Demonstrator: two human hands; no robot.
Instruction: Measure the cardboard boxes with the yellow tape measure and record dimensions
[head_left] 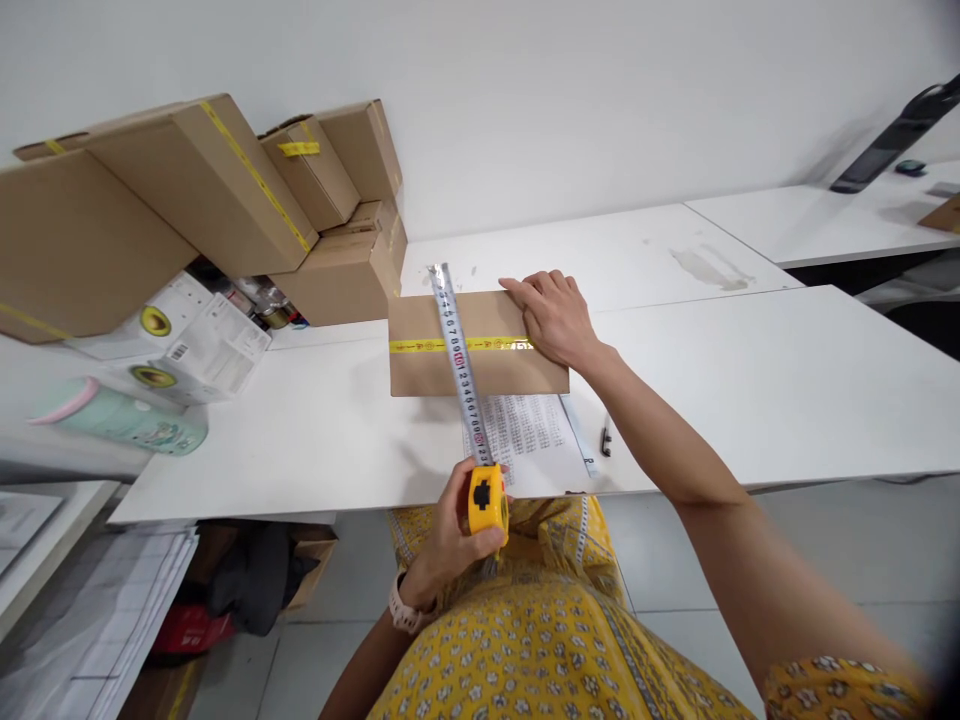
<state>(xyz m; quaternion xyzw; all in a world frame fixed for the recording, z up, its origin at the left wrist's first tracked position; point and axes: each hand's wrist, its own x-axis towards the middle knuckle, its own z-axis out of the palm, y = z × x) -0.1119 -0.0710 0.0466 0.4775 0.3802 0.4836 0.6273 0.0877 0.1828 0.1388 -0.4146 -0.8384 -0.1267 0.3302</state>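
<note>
My left hand is wrapped around the yellow case of a tape measure just off the table's front edge. Its silver blade runs out away from me, lying across a small cardboard box and past the box's far edge. Yellow printed tape crosses the top of this box lengthwise. At the box's right end, my right hand grips the far corner, with the index finger reaching along the far edge. A printed sheet lies partly hidden under the box. The right thumb is hard to make out.
Stacked cardboard boxes fill the white table's back left. A mint tumbler and avocado-printed cartons stand before them. Right of the sheet lies a pen. A dark bottle-shaped object stands far right.
</note>
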